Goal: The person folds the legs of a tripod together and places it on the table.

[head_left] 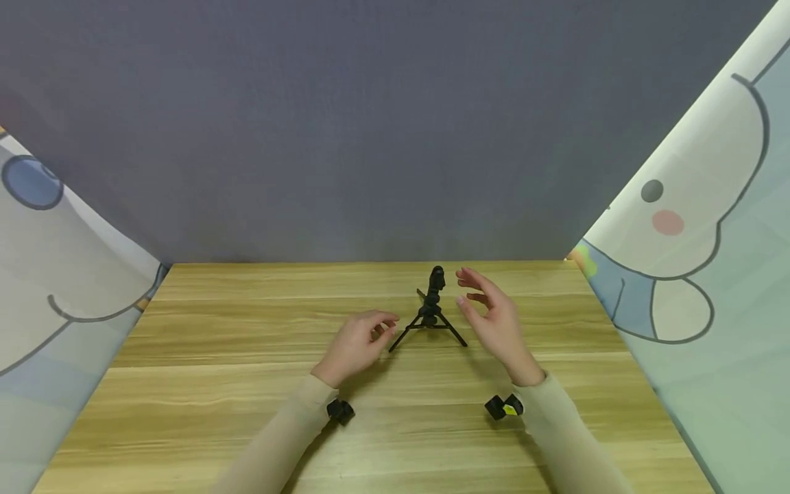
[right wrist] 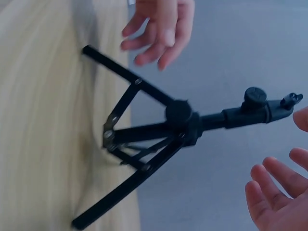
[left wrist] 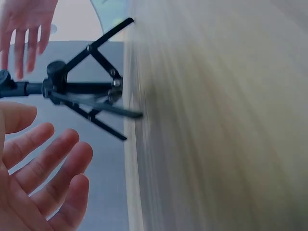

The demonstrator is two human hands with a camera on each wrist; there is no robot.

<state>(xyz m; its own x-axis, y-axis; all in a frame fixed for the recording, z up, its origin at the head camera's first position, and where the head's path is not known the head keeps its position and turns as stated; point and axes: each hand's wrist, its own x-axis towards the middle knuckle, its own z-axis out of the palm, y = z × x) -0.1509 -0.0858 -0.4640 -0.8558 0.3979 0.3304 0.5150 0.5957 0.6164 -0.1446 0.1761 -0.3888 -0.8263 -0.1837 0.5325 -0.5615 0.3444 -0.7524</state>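
A small black tripod (head_left: 430,312) stands upright on the wooden table with its three legs spread. Its centre post, round knobs and hinged braces show in the right wrist view, where the tripod (right wrist: 180,120) fills the middle. My left hand (head_left: 361,343) hovers just left of one leg, fingers loosely bent and holding nothing. On the other side my right hand (head_left: 494,322) is raised near the tripod's top, thumb and fingers apart around bare air. The left wrist view shows a gap between the left fingers (left wrist: 62,168) and the tripod's legs.
The wood-grain table (head_left: 247,425) ends at a grey upright panel (head_left: 370,137) behind. Cloths printed with cartoon figures hang at the left (head_left: 74,247) and right (head_left: 697,226). A small black device (head_left: 341,411) is strapped to each wrist.
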